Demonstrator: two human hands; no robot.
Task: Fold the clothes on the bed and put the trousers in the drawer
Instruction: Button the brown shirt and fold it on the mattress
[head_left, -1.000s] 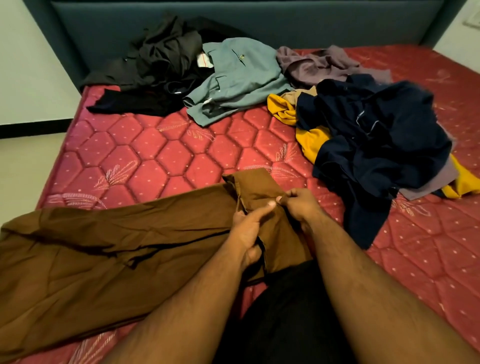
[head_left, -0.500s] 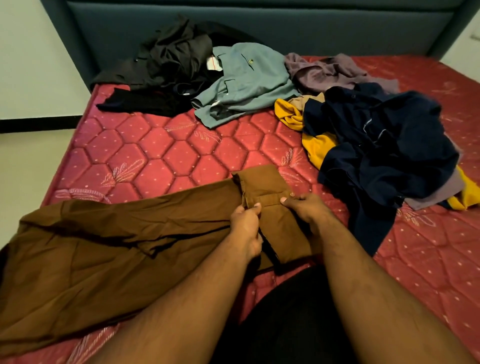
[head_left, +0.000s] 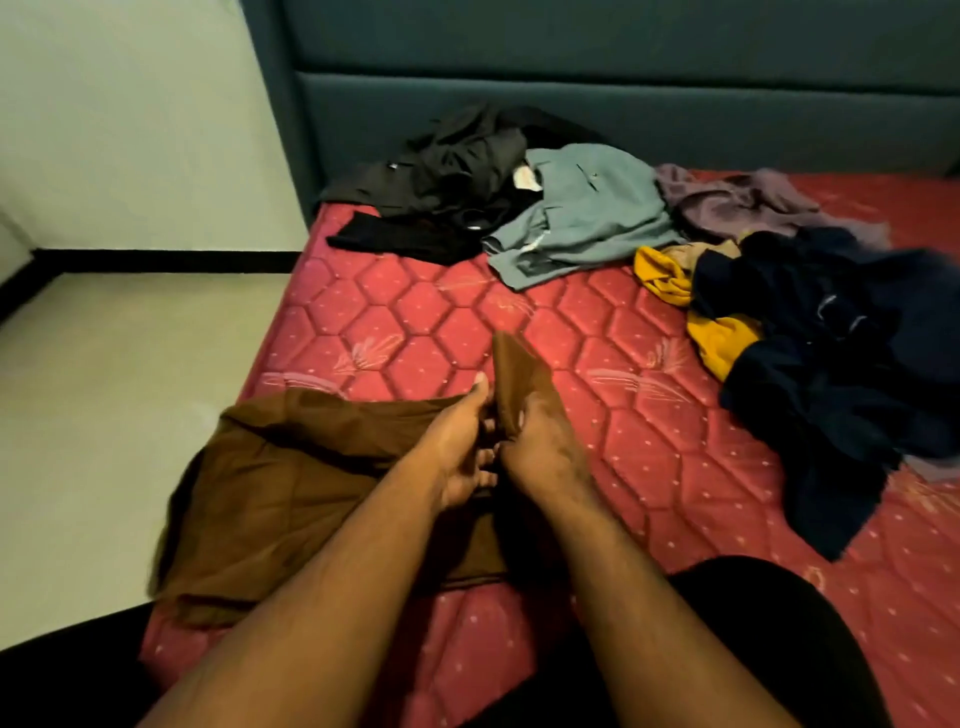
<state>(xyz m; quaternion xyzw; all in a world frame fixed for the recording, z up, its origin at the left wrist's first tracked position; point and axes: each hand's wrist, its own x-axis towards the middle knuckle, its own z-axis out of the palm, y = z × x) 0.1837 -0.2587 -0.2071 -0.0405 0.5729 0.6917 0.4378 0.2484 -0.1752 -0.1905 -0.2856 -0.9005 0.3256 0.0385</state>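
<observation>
We note a pale wall (head_left: 130, 104) at left, a black skirting strip (head_left: 166, 261), a light floor (head_left: 104, 389), and a teal padded headboard (head_left: 623, 114) behind the red quilted mattress (head_left: 415, 322).

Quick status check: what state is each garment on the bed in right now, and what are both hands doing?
Brown trousers: partly folded, one end lifted, the rest on the mattress.
Left hand: grip on the trousers.
Right hand: grip on the lifted end.
Black clothes: crumpled heap, unfolded.
Grey-green shirt: rumpled, unfolded.
Mauve garment: crumpled.
Yellow garment: crumpled, partly under the navy garment.
Navy garment: unfolded.
</observation>
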